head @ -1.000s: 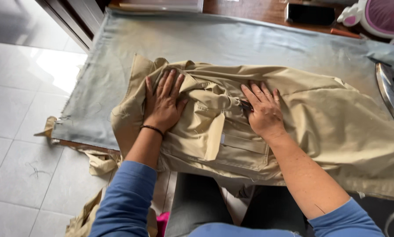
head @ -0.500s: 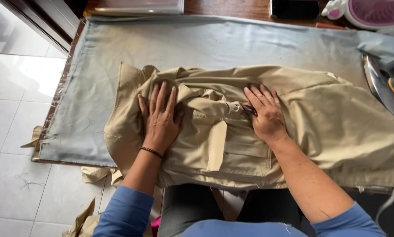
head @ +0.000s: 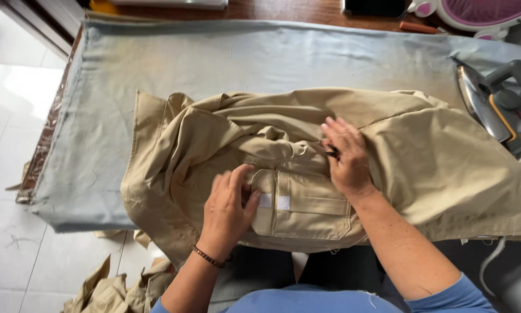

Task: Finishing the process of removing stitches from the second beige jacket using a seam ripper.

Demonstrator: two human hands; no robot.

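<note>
A beige garment lies crumpled on a table under a grey-blue cloth. My left hand is at the garment's middle front, fingers bent around the edge of a pocket flap turned back to show two small white patches. My right hand lies flat on the bunched fabric just right of the flap, fingers spread. A small dark thing shows between its fingers; I cannot tell what it is. A beaded band is on my left wrist.
An iron rests at the table's right edge, its cord hanging down. A pink fan, a dark flat device and an orange stick lie at the back. Beige cloth scraps lie on the white tiled floor at left.
My left hand has moved right from the garment's left side to the pocket and turned its flap back. My right hand has stayed pressed in place.
</note>
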